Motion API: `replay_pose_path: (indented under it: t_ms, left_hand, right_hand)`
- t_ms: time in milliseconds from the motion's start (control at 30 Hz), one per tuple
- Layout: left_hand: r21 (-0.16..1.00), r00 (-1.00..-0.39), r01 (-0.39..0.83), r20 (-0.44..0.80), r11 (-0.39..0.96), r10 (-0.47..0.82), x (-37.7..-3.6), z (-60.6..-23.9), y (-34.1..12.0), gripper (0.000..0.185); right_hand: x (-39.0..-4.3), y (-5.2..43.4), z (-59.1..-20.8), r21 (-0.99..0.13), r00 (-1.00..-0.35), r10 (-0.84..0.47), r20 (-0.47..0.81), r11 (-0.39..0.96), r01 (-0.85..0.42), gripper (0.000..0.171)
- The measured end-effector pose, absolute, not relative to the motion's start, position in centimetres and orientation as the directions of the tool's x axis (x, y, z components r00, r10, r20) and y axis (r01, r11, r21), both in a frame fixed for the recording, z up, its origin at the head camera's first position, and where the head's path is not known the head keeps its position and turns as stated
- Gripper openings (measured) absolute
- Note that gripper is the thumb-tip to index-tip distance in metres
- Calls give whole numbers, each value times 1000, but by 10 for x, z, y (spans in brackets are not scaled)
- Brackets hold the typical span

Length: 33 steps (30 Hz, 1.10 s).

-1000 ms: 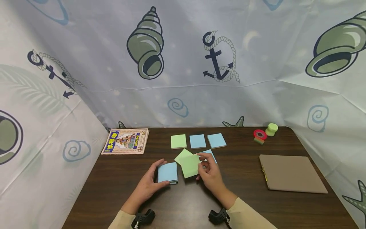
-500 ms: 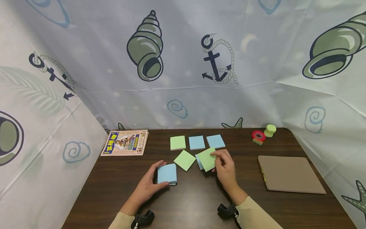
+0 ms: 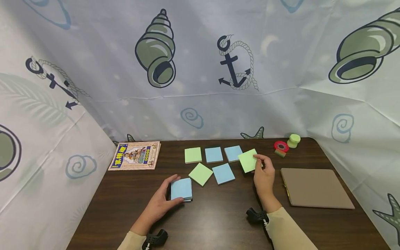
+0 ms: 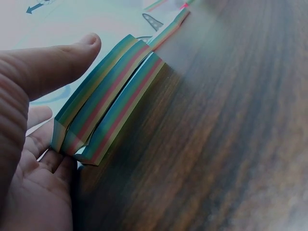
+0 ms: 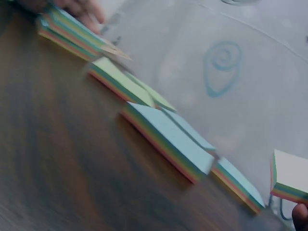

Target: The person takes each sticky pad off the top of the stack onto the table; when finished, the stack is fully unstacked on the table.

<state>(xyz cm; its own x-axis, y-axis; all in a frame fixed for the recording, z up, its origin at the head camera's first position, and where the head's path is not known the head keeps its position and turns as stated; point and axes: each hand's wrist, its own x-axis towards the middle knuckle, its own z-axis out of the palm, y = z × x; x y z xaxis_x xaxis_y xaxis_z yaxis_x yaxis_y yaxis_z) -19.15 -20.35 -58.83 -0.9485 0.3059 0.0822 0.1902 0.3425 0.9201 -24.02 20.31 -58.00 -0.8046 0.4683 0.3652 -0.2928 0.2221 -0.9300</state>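
Note:
My left hand [image 3: 171, 189] grips a blue-topped pad of sticky notes [image 3: 182, 188] lying on the dark wooden table [image 3: 218, 218], thumb on its far edge. In the left wrist view the pad's striped side [image 4: 110, 108] lies against my palm and thumb [image 4: 53, 67]. My right hand [image 3: 258, 161] pinches a green-topped pad [image 3: 248, 160] just above the table, right of the back row. That held pad [image 5: 290, 178] shows at the right edge of the right wrist view. The row holds a green pad [image 3: 192, 155] and two blue pads [image 3: 214, 154] [image 3: 232, 152]. In front lie a green pad [image 3: 201, 174] and a blue pad [image 3: 223, 173].
A colourful booklet [image 3: 135, 156] lies at the back left. A brown folder [image 3: 315, 187] lies at the right. A red tape roll [image 3: 281, 146] and a green round object [image 3: 294, 140] sit at the back right. A printed curtain [image 3: 200, 86] closes off the back and sides.
My right hand has carried the green pad from the middle of the table to the right and back, toward the row's right end. A blue pad that it covered now shows. The left hand stayed.

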Motion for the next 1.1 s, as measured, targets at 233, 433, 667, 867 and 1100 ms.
replay_pose_path:
  t_ms: [233, 433, 667, 867, 1100]
  left_hand:
    - [918, -952, 177, 68, 354, 298, -192, -589, -204, 94]
    - [921, -951, 176, 69, 346, 301, -192, -589, -204, 93]
    - [918, -949, 189, 80, 348, 304, -193, -591, -204, 93]
    - [919, -949, 190, 82, 346, 304, -193, -591, -204, 93]
    - [920, -946, 200, 92, 336, 312, -192, -590, -204, 93]
  right_hand:
    - [-251, 232, -595, -941, -820, 477, 317, 264, -210, 31]
    - [-257, 237, -597, -906, -907, 360, 218, 419, -51, 51]
    - [-257, 234, -596, -716, -961, 240, 139, 694, 70, 61]
    - [-256, 231, -594, -613, -972, 208, 108, 784, 100, 69]
    - [-257, 231, -598, -672, -964, 229, 133, 736, 82, 70]
